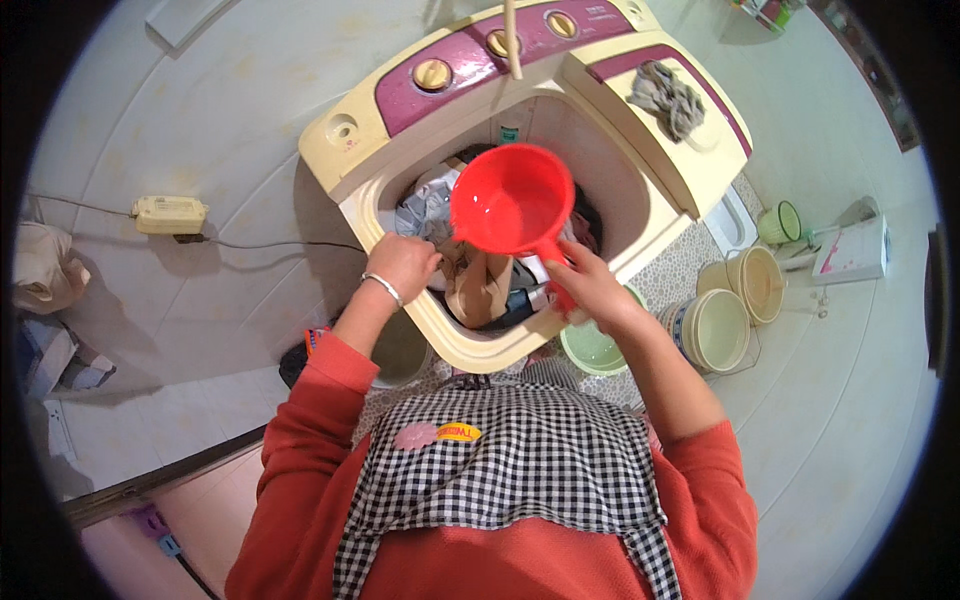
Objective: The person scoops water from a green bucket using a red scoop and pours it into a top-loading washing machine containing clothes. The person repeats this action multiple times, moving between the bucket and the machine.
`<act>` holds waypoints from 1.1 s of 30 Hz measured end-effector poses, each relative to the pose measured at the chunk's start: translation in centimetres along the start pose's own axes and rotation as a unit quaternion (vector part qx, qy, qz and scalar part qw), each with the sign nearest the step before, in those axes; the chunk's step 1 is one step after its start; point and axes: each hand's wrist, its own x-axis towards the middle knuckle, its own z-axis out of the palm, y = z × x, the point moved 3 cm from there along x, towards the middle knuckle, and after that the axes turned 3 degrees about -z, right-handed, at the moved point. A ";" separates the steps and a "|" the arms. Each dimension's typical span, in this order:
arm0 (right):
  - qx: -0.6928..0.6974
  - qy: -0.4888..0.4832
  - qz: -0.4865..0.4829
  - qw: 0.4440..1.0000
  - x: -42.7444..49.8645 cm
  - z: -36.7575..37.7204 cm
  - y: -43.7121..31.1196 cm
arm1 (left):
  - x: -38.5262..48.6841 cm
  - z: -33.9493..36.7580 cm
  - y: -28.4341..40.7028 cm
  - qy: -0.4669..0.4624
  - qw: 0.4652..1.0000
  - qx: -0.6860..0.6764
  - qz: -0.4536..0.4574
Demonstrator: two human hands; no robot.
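Note:
My right hand (592,289) grips the handle of a red plastic water dipper (514,199), held over the open tub of a twin-tub washing machine (465,356). Clear liquid seems to lie in the dipper. Below it, in the tub, are mixed clothes (476,289), grey, white, tan and dark; the dipper hides part of them. My left hand (405,266) is at the tub's left rim with its fingers curled; whether it holds any cloth cannot be told. A hose (511,45) hangs over the control panel. A crumpled grey cloth (667,101) lies on the lid at the right.
A green basin (596,352) stands on the floor under my right forearm. Further right are several buckets (721,330). A power adapter box (171,215) with a cable is by the left wall. A grey basin (397,352) is below my left wrist. Garments (45,270) hang far left.

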 end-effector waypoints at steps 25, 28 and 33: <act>-0.526 -0.174 -0.042 0.832 32.5 12.3 17.8 | 1.2 0.1 -0.7 -0.058 0.996 -0.036 -0.059; -0.577 -0.189 -0.056 0.793 30.9 13.2 14.8 | 1.3 0.1 -0.7 -0.050 0.996 -0.042 -0.066; -0.599 -0.213 -0.060 0.770 29.9 13.8 14.3 | 1.3 0.2 -0.7 -0.030 0.996 -0.052 -0.061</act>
